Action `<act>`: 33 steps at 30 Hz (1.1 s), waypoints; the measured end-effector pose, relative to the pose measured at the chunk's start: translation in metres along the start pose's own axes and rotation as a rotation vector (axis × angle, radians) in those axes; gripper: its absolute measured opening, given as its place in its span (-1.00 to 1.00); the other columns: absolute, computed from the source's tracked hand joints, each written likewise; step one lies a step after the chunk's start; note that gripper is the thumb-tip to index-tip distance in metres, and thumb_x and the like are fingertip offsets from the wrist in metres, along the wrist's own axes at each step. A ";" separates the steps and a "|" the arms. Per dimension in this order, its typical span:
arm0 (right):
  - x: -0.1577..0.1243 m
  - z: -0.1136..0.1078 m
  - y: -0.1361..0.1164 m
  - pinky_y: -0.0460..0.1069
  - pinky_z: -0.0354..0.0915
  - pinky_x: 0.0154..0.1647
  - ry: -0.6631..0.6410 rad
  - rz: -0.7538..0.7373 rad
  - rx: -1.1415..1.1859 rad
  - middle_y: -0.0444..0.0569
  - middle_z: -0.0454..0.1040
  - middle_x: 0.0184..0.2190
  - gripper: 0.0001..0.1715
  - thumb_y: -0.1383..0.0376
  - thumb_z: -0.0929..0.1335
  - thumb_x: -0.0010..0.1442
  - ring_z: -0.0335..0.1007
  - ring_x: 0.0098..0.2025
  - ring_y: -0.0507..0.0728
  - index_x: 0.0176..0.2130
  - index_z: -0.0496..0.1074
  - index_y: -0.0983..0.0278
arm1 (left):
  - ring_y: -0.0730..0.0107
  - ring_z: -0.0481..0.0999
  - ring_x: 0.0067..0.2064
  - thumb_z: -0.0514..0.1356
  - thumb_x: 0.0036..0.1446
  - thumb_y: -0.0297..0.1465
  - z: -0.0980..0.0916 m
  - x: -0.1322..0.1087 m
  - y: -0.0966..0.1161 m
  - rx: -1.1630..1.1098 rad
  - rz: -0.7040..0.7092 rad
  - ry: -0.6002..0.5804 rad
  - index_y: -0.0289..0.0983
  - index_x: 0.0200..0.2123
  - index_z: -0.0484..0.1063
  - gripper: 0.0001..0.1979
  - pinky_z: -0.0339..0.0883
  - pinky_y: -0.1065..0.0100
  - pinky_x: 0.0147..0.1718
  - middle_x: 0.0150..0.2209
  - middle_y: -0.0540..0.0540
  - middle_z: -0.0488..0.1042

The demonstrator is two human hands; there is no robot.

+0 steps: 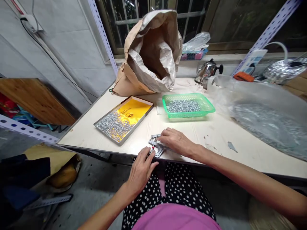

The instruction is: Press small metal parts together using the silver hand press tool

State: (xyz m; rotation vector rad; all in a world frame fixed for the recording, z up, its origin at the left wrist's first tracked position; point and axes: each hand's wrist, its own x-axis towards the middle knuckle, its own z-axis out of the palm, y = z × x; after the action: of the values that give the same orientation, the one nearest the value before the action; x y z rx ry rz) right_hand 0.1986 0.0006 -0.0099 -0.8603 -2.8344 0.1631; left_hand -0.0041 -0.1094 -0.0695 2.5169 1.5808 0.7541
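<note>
A small metal device (pixel 158 151) lies at the table's front edge, partly covered by both hands. My left hand (pixel 143 169) is at its left side, fingers apart, with the fingertips near a small red-tipped part (pixel 153 148). From the right, my right hand (pixel 175 139) reaches over the device with its fingers pressed together; what they grip is hidden. Behind and to the left, a shallow tray (pixel 123 139) with a yellow lining holds many small metal pieces (pixel 112 126). A green basket (pixel 203 113) with similar pieces stands behind my right hand.
A large open paper sack (pixel 134 83) stands at the back of the table (pixel 91 132). Clear plastic (pixel 271 124) spreads over the right side, near a metal kettle (pixel 208 71). A torn scrap (pixel 232 147) lies right of the basket.
</note>
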 end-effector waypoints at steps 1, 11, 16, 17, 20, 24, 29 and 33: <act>0.006 0.004 -0.004 0.01 0.15 -0.21 -0.019 -0.047 0.000 0.02 0.41 -0.25 -0.78 0.34 0.26 0.32 0.22 -0.18 0.15 -0.11 0.48 0.27 | 0.13 0.32 0.19 0.04 0.32 -0.31 -0.001 -0.001 -0.002 -0.017 0.003 0.001 -0.23 0.13 0.31 -0.65 0.30 0.07 0.16 0.12 -0.23 0.35; 0.041 0.024 -0.022 0.07 0.14 -0.18 -0.147 -0.251 0.016 0.02 0.39 -0.26 -0.84 0.32 0.30 0.28 0.21 -0.20 0.15 -0.33 0.43 0.30 | 0.17 0.42 0.10 0.06 0.30 -0.41 0.005 -0.012 -0.012 -0.003 0.056 0.113 -0.25 0.12 0.34 -0.67 0.42 0.15 0.06 0.04 -0.25 0.41; 0.038 0.036 -0.021 0.00 0.26 -0.24 0.133 -0.122 0.413 -0.02 0.42 -0.31 -0.80 0.33 0.19 0.35 0.31 -0.27 0.09 -0.25 0.38 0.27 | 0.14 0.40 0.15 0.06 0.29 -0.47 0.013 -0.021 -0.012 0.112 0.115 0.192 -0.29 0.15 0.29 -0.63 0.43 0.14 0.06 0.09 -0.29 0.40; 0.038 0.030 -0.020 -0.01 0.29 -0.27 0.242 -0.054 0.505 -0.03 0.42 -0.32 -0.79 0.32 0.18 0.36 0.34 -0.29 0.08 -0.23 0.37 0.27 | 0.13 0.39 0.16 0.06 0.28 -0.47 0.013 -0.022 -0.011 0.120 0.112 0.191 -0.29 0.15 0.28 -0.63 0.43 0.13 0.06 0.11 -0.30 0.38; 0.037 -0.011 -0.005 -0.01 0.34 -0.33 0.640 0.144 0.545 -0.06 0.44 -0.34 -0.84 0.22 0.24 0.34 0.39 -0.33 0.08 -0.21 0.37 0.22 | 0.13 0.36 0.18 0.08 0.29 -0.39 0.002 -0.017 -0.007 0.101 0.067 0.146 -0.30 0.14 0.29 -0.63 0.43 0.16 0.06 0.14 -0.31 0.35; 0.038 -0.071 0.061 0.01 0.33 -0.26 0.957 0.344 0.172 -0.04 0.48 -0.31 -0.77 0.13 0.31 0.28 0.40 -0.33 0.08 -0.20 0.42 0.22 | 0.15 0.37 0.11 0.04 0.31 -0.42 -0.040 0.020 -0.027 0.158 -0.002 0.171 -0.27 0.09 0.35 -0.69 0.32 0.07 0.13 0.03 -0.22 0.43; 0.025 -0.072 0.131 0.09 0.31 -0.38 0.538 0.461 -0.253 0.21 0.44 -0.25 -0.45 0.04 0.17 0.33 0.38 -0.33 0.21 0.00 0.42 0.40 | 0.13 0.32 -0.06 -0.03 0.33 -0.40 -0.085 0.082 -0.093 0.302 -0.343 0.029 -0.28 -0.08 0.50 -0.69 0.32 0.13 -0.07 -0.17 -0.21 0.44; 0.002 -0.036 0.088 0.11 0.39 -0.34 0.501 0.363 -0.187 0.19 0.40 -0.09 -0.43 0.09 0.17 0.35 0.42 -0.23 0.25 0.21 0.24 0.32 | 0.12 0.28 -0.09 -0.02 0.31 -0.40 -0.086 0.109 -0.136 0.341 -0.356 -0.143 -0.28 -0.22 0.54 -0.68 0.26 0.20 -0.14 -0.22 -0.21 0.41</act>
State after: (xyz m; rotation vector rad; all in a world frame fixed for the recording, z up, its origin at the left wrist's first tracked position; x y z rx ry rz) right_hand 0.2517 0.0768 0.0119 -1.2470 -2.2368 -0.2434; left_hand -0.1165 0.0315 0.0026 2.3142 2.1720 0.2752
